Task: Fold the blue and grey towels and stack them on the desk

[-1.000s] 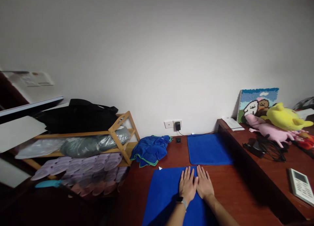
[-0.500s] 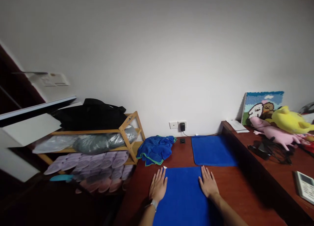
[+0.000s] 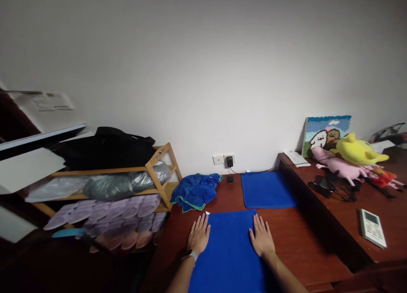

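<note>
A blue cloth (image 3: 230, 250) lies spread flat on the reddish-brown wooden desk (image 3: 299, 242), its near end running out of the picture. My left hand (image 3: 199, 235) rests palm down along its left edge, fingers stretched forward, beside a small white tag at the far left corner. Along the right edge, my right hand (image 3: 262, 238) lies flat too, fingers extended at the far right corner. Neither hand grips anything. Farther back lie a crumpled blue cloth with green edging (image 3: 196, 191) on the left and a flat blue cloth (image 3: 269, 190) on the right.
Left of the desk stands a wooden rack (image 3: 165, 170) with slippers and a black bag (image 3: 110, 149). A raised surface on the right holds plush toys (image 3: 358, 151), black cables (image 3: 341, 189) and a white remote-like device (image 3: 372, 228). A plug (image 3: 229, 160) sits in the wall socket.
The view has turned slightly to the right, so everything appears shifted left. Both hands stay flat at the edges of the spread cloth, which looks the same.
</note>
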Available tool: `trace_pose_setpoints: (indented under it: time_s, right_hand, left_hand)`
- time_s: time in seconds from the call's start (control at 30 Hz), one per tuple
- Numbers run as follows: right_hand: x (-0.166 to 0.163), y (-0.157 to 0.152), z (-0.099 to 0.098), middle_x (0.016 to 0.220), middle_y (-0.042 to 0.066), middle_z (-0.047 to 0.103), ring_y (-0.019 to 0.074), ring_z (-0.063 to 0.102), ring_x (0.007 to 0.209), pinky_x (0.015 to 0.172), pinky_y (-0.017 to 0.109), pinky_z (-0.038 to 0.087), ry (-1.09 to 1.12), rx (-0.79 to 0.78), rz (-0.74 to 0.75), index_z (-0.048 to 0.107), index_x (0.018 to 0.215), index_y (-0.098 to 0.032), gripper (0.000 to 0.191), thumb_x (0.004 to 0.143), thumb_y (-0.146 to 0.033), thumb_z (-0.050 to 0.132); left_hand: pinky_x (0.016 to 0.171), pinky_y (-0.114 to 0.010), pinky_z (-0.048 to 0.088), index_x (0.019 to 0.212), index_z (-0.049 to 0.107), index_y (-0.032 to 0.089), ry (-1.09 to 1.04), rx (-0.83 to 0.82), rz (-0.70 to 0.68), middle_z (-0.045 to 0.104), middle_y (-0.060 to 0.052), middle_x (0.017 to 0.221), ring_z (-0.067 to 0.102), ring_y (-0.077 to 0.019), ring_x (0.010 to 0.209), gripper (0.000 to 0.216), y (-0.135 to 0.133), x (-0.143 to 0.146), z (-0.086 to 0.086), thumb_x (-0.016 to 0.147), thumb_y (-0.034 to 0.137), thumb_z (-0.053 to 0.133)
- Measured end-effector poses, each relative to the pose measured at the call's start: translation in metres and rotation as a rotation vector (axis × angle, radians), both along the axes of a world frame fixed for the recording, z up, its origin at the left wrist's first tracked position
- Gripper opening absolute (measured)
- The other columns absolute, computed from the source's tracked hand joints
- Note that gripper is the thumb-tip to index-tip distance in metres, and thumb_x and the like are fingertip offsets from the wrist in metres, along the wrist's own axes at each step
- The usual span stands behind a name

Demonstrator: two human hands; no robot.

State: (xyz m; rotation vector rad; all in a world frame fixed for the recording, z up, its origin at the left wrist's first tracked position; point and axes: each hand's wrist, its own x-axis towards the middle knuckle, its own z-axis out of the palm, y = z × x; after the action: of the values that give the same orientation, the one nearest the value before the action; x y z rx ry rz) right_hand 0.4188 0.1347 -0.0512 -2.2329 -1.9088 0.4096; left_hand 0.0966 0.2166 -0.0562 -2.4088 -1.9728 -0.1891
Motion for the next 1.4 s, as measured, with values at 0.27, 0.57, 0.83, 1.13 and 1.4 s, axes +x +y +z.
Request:
trace_pose_setpoints:
  time_s: [0.27, 0.57, 0.83, 1.13, 1.4]
  right_hand:
    - [0.000, -0.001, 0.011, 0.169, 0.000, 0.004, 0.0200, 0.001, 0.158, 0.128, 0.042, -0.002, 0.005, -0.023, 0.009, 0.010, 0.162, -0.011, 0.074, 0.100, -0.052, 0.012]
    - [0.001, -0.001, 0.011, 0.169, 0.002, 0.004, 0.0208, 0.002, 0.158, 0.128, 0.043, -0.001, -0.020, -0.037, 0.021, 0.011, 0.162, -0.010, 0.073, 0.100, -0.048, 0.017]
    - [-0.002, 0.001, 0.007, 0.170, 0.001, 0.004, 0.0197, 0.001, 0.158, 0.128, 0.042, -0.002, -0.033, -0.044, -0.002, 0.009, 0.162, -0.011, 0.074, 0.100, -0.053, 0.013]
    - [-0.001, -0.031, 0.011, 0.170, -0.002, 0.006, 0.0192, 0.003, 0.158, 0.128, 0.043, 0.004, 0.003, -0.038, -0.032, 0.010, 0.163, -0.016, 0.073, 0.102, -0.054, 0.008]
    - [-0.008, -0.058, 0.006, 0.170, 0.000, 0.010, 0.0202, 0.005, 0.158, 0.128, 0.042, 0.002, -0.001, -0.035, -0.005, 0.014, 0.163, -0.015, 0.071, 0.102, -0.052, 0.012]
  left_hand:
    - [0.128, -0.044, 0.020, 0.160, 0.028, 0.020, -0.047, 0.124, -0.197, 0.026, -0.003, 0.168, 0.022, -0.0195, 0.156, 0.057, -0.022, 0.089, 0.015, 0.106, 0.036, 0.020]
    - [0.127, -0.049, 0.023, 0.161, 0.022, 0.029, -0.151, -0.019, -0.337, 0.026, -0.002, 0.168, 0.023, -0.0226, 0.155, 0.060, -0.053, 0.164, -0.006, 0.106, 0.051, 0.020]
    - [0.127, -0.048, 0.022, 0.161, 0.026, 0.021, -0.047, -0.038, 0.049, 0.021, -0.005, 0.169, 0.021, -0.0245, 0.156, 0.068, -0.051, 0.011, 0.003, 0.104, 0.057, 0.018]
    - [0.125, -0.048, 0.024, 0.160, 0.031, 0.020, -0.040, 0.058, 0.094, 0.028, -0.008, 0.167, 0.025, -0.0253, 0.155, 0.065, -0.055, 0.006, -0.007, 0.104, 0.052, 0.021]
    - [0.126, -0.047, 0.022, 0.159, 0.033, 0.016, 0.023, 0.053, 0.087, 0.027, -0.009, 0.167, 0.027, -0.0250, 0.154, 0.064, -0.053, 0.006, 0.000, 0.103, 0.046, 0.026]
